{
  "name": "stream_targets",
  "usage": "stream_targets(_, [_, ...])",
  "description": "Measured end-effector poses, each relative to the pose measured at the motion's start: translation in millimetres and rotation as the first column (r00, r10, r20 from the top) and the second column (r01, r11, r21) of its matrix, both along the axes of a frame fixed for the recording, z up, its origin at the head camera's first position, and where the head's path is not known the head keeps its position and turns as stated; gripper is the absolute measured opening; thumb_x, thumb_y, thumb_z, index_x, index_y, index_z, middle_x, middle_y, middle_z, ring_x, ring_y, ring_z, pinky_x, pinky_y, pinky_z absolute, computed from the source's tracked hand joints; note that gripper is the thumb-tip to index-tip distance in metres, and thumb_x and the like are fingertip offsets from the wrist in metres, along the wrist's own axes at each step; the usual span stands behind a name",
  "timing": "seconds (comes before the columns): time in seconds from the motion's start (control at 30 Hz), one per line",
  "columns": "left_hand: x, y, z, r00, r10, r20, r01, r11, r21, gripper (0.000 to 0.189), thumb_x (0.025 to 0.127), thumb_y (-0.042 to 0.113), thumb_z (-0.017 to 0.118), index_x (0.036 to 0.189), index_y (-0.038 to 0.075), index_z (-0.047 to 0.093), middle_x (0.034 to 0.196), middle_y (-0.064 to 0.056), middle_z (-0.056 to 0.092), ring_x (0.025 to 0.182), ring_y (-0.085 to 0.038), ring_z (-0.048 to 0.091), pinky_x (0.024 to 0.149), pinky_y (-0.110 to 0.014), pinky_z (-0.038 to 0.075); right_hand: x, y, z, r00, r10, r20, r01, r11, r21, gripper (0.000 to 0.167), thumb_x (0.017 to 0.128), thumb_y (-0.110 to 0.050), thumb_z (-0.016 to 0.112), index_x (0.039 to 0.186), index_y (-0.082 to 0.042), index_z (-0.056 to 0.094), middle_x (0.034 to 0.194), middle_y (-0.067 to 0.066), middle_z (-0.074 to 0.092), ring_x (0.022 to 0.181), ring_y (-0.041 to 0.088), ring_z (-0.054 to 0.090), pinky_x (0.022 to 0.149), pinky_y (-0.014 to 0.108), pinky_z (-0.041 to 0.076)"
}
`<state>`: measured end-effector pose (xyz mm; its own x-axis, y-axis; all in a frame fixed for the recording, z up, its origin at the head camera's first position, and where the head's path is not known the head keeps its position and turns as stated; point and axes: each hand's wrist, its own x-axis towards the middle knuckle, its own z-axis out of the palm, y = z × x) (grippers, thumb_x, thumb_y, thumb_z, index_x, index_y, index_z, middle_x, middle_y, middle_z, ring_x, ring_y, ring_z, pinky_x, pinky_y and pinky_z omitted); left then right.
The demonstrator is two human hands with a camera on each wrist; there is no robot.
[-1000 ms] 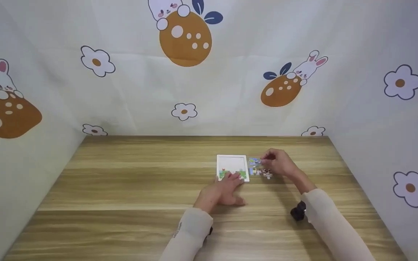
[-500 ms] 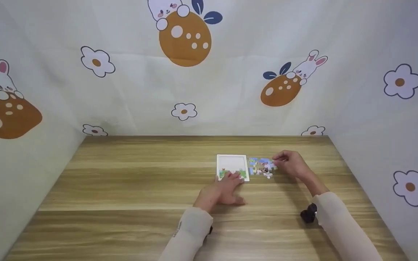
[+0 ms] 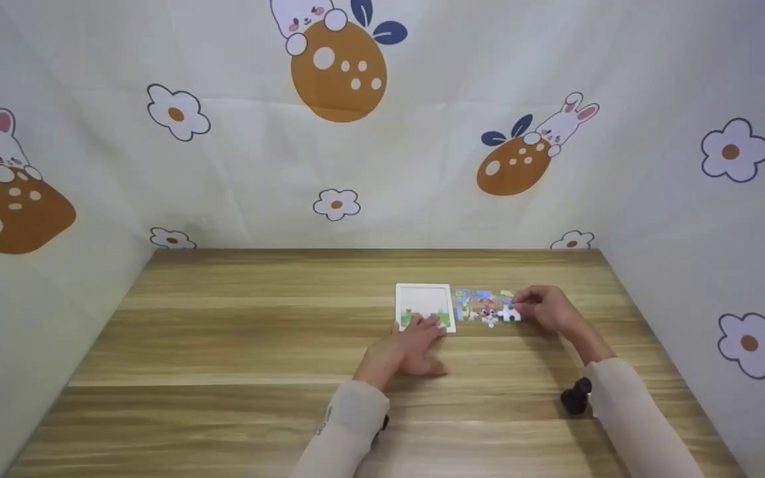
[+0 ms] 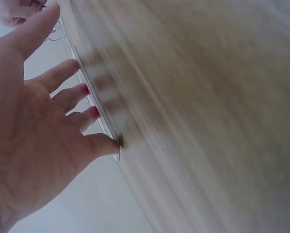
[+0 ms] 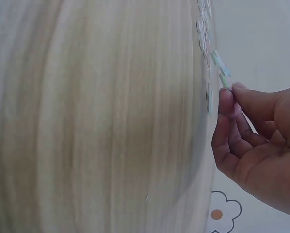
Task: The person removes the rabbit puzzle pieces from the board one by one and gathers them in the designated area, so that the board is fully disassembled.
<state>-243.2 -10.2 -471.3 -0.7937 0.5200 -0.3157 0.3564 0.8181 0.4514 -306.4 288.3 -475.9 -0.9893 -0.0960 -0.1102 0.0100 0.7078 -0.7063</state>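
Right hand [image 3: 550, 310] pinches a jigsaw piece [image 5: 225, 82]; left hand [image 3: 416, 347] (fingers spread) rests on the near side of the puzzle tray [image 3: 424, 300].

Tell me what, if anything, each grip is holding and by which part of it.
The right grip pinches a puzzle piece by one edge, between thumb and forefinger. The left grip holds nothing; it rests on the white frame.

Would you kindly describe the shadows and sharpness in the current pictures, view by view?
Head: fairly even light, soft shadow beside the right sleeve on the wooden tabletop, little fine detail on the loose puzzle pieces. Left wrist: blurry finger shadows by the left hand, the tabletop smeared. Right wrist: broad, soft shadow on the tabletop, its grain bowed.
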Motion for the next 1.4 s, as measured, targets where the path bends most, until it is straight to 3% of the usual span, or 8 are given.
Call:
stream_targets(0.4, [1.0,-2.2,-0.4,1.0,0.009,-0.002,-0.009,1.0,0.003,0.074,0.094,0.043,0.066,0.156,0.019,0.035,0.17,0.0,0.016,0.158,-0.027,0.011,0.127,-0.056,0.01,1.5,1,-3.0,0.998,0.045,0.033,-0.048,0.995,0.088,0.02,0.091,-0.01,0.072,0.106,0.004,0.069,0.098,0.014,0.069,0.086,0.018,0.06,0.073,0.026,0.048])
stream_targets(0.63, [2.0,-1.6,-1.8,1.0,0.011,-0.006,-0.011,1.0,-0.004,0.078,0.091,0.042,0.07,0.156,0.019,0.035,0.17,0.0,0.016,0.158,-0.026,0.01,0.127,-0.058,0.011,2.3,-3,-2.9,0.997,0.069,0.019,-0.071,0.992,0.107,0.023,0.09,-0.01,0.074,0.107,0.004,0.069,0.102,0.018,0.07,0.093,0.023,0.063,0.084,0.036,0.051])
stream_targets(0.83, [1.6,0.9,-0.5,1.0,0.016,-0.011,-0.016,1.0,-0.018,0.078,0.091,0.041,0.07,0.157,0.019,0.034,0.17,-0.001,0.015,0.158,-0.025,0.01,0.127,-0.057,0.011,0.4,-9,-0.7,1.0,0.026,0.009,-0.027,0.996,0.089,0.022,0.093,-0.01,0.07,0.11,0.004,0.068,0.105,0.019,0.07,0.091,0.022,0.064,0.081,0.034,0.053])
stream_targets(1.07, [1.5,8.7,1.2,0.999,0.017,-0.031,-0.02,0.997,-0.078,0.077,0.092,0.043,0.068,0.157,0.019,0.034,0.17,-0.001,0.016,0.158,-0.025,0.011,0.127,-0.053,0.014,-1.8,-25,4.7,0.995,-0.014,-0.103,0.02,0.998,0.06,0.02,0.095,-0.01,0.064,0.108,0.004,0.068,0.104,0.019,0.07,0.09,0.024,0.063,0.073,0.027,0.05])
stream_targets(1.2, [1.6,10.0,0.9,0.999,0.021,-0.036,-0.024,0.996,-0.087,0.071,0.095,0.041,0.065,0.156,0.019,0.037,0.17,0.0,0.019,0.158,-0.024,0.013,0.127,-0.054,0.015,-1.7,-41,8.0,0.992,-0.006,-0.127,0.01,0.999,0.031,0.02,0.096,-0.01,0.062,0.109,0.004,0.068,0.106,0.019,0.069,0.094,0.026,0.063,0.076,0.029,0.051])
stream_targets(1.4, [5.5,11.7,1.7,0.995,-0.002,-0.095,-0.007,0.996,-0.091,0.068,0.096,0.036,0.063,0.156,0.019,0.036,0.169,-0.001,0.022,0.157,-0.024,0.017,0.127,-0.055,0.013,-1.8,-63,13.2,0.996,0.043,-0.083,-0.044,0.999,-0.012,0.027,0.098,-0.009,0.058,0.12,0.006,0.063,0.111,0.019,0.065,0.093,0.023,0.065,0.072,0.027,0.053])
